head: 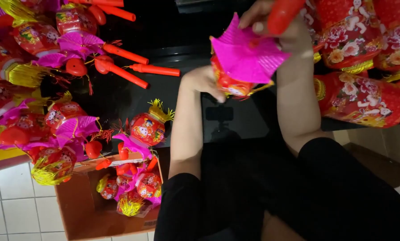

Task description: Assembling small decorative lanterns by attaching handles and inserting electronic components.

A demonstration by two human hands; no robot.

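You are fitting the pink paper fan top onto a small red lantern.

Your left hand is cupping the red paper lantern from below, above the black table, while your right hand is pinching the orange handle stick over the pink pleated fan. Keep the lantern steady, and press lightly so the pleats aren't getting crushed.

Two bare forearms rise from black sleeves at the bottom of the frame toward its upper centre. The left hand curls, fingers closed, at centre frame, while the right hand grips with bent fingers near the top edge.
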